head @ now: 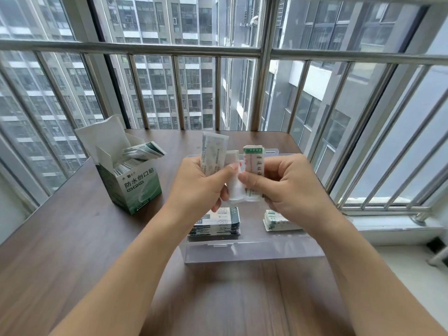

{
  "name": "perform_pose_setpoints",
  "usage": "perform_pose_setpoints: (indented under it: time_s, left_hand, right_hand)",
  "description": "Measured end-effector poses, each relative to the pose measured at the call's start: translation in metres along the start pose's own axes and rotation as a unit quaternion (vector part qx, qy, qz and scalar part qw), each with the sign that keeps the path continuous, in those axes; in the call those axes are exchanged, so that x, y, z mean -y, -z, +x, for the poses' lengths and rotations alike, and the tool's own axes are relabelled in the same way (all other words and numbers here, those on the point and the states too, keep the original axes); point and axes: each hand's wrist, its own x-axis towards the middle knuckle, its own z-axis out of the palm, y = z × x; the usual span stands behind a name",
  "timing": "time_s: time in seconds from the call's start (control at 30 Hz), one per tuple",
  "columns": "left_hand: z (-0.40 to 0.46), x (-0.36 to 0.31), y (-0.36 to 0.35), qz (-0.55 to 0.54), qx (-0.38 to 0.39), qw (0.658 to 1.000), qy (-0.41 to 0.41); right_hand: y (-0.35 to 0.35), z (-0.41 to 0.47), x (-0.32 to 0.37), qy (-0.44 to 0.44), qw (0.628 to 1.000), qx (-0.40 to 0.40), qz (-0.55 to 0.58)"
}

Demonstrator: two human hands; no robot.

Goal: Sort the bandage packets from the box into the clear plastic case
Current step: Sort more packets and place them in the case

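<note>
Bandage packets [252,166] are pinched upright in the left hand [201,183] and right hand [283,183] above the clear plastic case [252,251], which holds two stacks; the box [135,187] on the desk [72,251] looks part full.

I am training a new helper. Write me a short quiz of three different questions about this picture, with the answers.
1. True or false: the green and white box stands open on the table, to the left of the clear plastic case.
2. How many stacks of packets already lie inside the case?
A. none
B. two
C. four
3. Fill in: both hands hold packets ____ the case.

Key:
1. True; packets still stick out of its top.
2. B: a dark-edged stack on the left side and a white and green stack on the right side.
3. Above. The left hand grips some packets, and the right hand pinches a white and green packet.
</note>
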Motion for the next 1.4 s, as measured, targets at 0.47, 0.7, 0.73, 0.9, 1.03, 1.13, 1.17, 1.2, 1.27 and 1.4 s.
perform_pose_setpoints:
  time_s: [0.47,0.7,0.73,0.9,1.03,1.13,1.17,1.2,1.27,1.4]
  left_hand:
    - [-0.007,-0.005,-0.003,0.08,-0.004,0.995,-0.053]
    - [-0.006,-0.011,-0.004,-0.078,0.062,0.994,0.037]
    - [-0.006,-0.01,-0.003,-0.074,0.078,0.994,0.03]
    - [-0.005,-0.007,-0.002,-0.015,0.085,0.996,-0.015]
    - [-0.003,-0.005,-0.002,-0.036,0.024,0.999,-0.022]
    - [-0.001,-0.005,0.001,-0.056,-0.019,0.998,-0.016]
    - [-0.001,-0.006,0.001,-0.057,-0.032,0.998,-0.015]
    - [-0.001,-0.006,0.002,-0.054,-0.044,0.997,-0.014]
    - [-0.001,-0.006,0.003,-0.045,-0.064,0.997,-0.011]
    - [-0.001,-0.006,0.003,-0.028,-0.083,0.996,-0.013]
  right_hand:
    - [0.006,-0.002,-0.002,-0.123,0.986,0.042,0.102]
    - [-0.002,-0.006,0.003,-0.117,0.989,0.042,0.084]
    - [-0.003,-0.006,0.004,-0.127,0.988,0.041,0.083]
    - [-0.001,-0.005,0.001,-0.137,0.989,0.038,0.05]
    - [-0.001,-0.004,0.002,-0.111,0.991,0.022,0.069]
    - [0.003,0.0,-0.002,-0.077,0.995,0.01,0.069]
    - [0.005,0.001,-0.002,-0.059,0.996,-0.003,0.06]
    - [0.006,0.001,-0.002,-0.035,0.998,-0.021,0.042]
    - [0.007,0.0,-0.003,0.026,0.997,-0.069,-0.007]
    - [-0.002,-0.004,0.0,0.1,0.987,-0.119,-0.035]
